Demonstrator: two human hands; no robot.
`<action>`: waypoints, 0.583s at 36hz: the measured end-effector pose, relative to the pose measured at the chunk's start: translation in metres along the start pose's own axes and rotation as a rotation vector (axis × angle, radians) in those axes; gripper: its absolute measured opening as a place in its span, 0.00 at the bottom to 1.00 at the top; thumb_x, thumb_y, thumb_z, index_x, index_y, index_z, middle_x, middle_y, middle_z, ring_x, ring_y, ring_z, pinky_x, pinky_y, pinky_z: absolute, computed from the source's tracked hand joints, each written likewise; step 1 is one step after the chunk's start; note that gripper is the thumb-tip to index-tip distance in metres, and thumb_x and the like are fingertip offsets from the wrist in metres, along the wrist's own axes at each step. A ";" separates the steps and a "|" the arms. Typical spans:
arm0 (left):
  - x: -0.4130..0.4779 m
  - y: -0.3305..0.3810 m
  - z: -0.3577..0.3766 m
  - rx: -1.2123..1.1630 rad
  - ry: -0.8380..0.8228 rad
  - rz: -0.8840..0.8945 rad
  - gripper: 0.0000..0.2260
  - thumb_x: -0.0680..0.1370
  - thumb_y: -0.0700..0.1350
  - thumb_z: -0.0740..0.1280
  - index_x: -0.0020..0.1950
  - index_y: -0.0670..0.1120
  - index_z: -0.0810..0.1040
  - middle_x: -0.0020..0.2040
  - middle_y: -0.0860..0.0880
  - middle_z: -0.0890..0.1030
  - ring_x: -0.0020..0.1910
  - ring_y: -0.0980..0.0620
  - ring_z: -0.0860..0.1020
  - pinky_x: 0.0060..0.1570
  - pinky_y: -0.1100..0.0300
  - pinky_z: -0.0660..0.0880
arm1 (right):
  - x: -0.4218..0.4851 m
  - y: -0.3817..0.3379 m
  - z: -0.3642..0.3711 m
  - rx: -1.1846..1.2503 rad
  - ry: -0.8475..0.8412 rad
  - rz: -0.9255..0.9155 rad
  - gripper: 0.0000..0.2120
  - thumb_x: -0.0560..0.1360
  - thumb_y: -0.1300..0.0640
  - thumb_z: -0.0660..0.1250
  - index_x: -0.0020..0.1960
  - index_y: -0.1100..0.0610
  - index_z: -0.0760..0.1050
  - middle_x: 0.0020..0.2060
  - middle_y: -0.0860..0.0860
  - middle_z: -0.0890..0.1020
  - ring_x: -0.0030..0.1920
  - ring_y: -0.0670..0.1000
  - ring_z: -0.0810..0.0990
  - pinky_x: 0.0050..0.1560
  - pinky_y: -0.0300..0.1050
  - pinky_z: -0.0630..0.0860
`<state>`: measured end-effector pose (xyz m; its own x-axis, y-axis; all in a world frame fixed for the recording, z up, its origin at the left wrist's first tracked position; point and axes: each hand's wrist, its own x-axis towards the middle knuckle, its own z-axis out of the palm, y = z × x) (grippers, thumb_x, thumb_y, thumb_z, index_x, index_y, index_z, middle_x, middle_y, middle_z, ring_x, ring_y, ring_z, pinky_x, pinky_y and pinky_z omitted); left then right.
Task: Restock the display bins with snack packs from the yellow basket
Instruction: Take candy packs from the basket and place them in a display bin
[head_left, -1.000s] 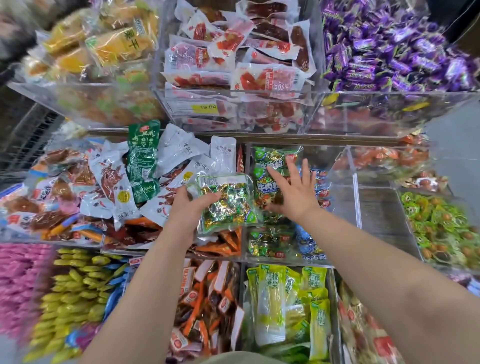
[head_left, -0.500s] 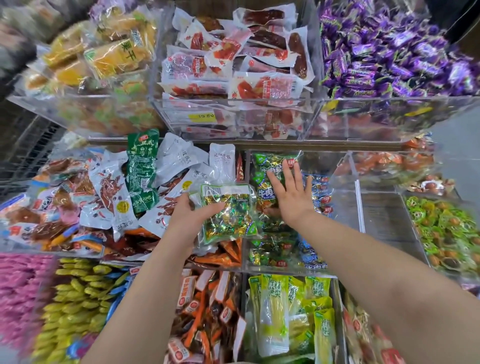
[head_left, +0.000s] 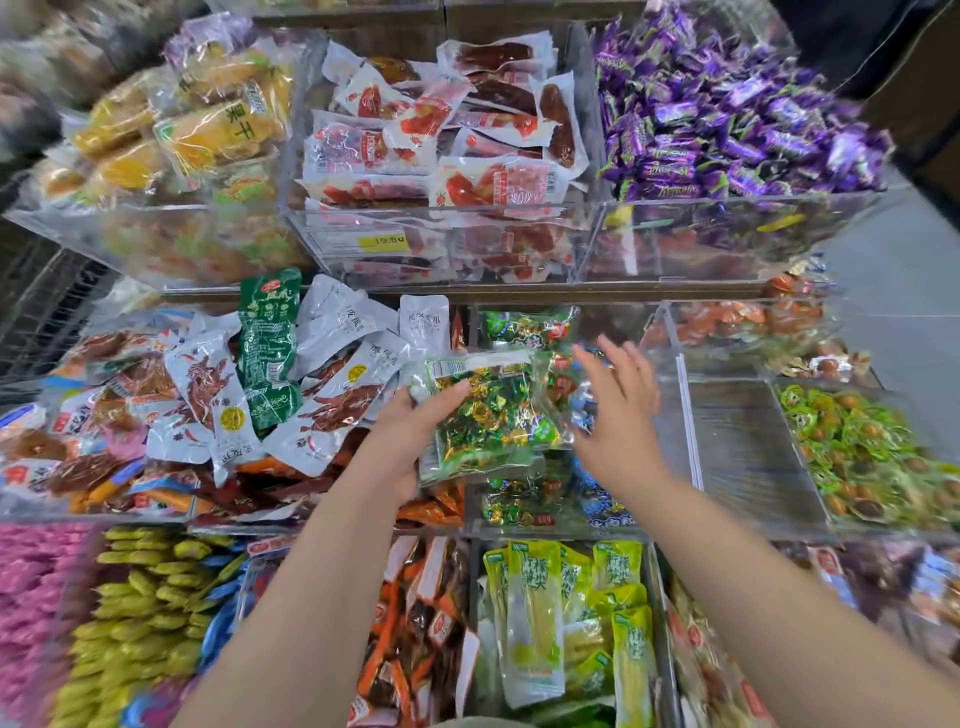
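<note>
While tight in left hand (head_left: 408, 441), candy bag (head_left: 493, 415) lengthwise, barcode-end far; right hand (head_left: 618, 421) splayed

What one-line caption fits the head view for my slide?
Left hand holds a clear bag of green-gold candies over the display bins, open right hand beside it.

Green-and-gold foil-speckled snack pack (head_left: 491, 415), purple candies (head_left: 727, 119), yellow-green pouches (head_left: 571, 623), pink sweets (head_left: 26, 597)

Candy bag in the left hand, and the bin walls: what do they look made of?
Candy bag: thin clear plastic film, glossy, judging by crinkles, glare and contents showing through. Bin wall: rigid clear plastic, probably acrylic; see-through sheet with bright edges.
</note>
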<state>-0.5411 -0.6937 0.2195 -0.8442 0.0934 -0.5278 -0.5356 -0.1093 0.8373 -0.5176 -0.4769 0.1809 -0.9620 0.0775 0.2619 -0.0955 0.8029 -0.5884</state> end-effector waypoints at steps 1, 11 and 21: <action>-0.001 0.000 0.003 0.000 -0.006 -0.010 0.59 0.52 0.63 0.78 0.78 0.48 0.55 0.76 0.47 0.63 0.70 0.47 0.66 0.69 0.48 0.61 | -0.005 0.001 -0.002 0.073 -0.062 -0.016 0.39 0.66 0.61 0.74 0.73 0.51 0.61 0.73 0.52 0.60 0.74 0.55 0.55 0.72 0.59 0.54; -0.008 -0.006 0.018 0.320 -0.087 -0.182 0.64 0.48 0.71 0.73 0.79 0.49 0.54 0.79 0.47 0.56 0.76 0.43 0.56 0.70 0.38 0.54 | -0.005 -0.003 -0.031 0.269 -0.212 -0.181 0.35 0.61 0.70 0.73 0.60 0.41 0.73 0.69 0.37 0.61 0.71 0.45 0.56 0.71 0.48 0.56; 0.006 -0.007 -0.003 0.263 0.303 0.061 0.23 0.73 0.59 0.70 0.62 0.49 0.72 0.61 0.50 0.75 0.55 0.46 0.74 0.51 0.51 0.71 | 0.013 0.017 -0.036 0.611 -0.326 0.332 0.11 0.68 0.54 0.76 0.47 0.42 0.78 0.40 0.44 0.83 0.35 0.40 0.80 0.33 0.33 0.74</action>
<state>-0.5425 -0.6954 0.2097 -0.8632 -0.2059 -0.4610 -0.4938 0.1545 0.8557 -0.5225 -0.4410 0.2021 -0.9827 0.0031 -0.1850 0.1779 0.2911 -0.9400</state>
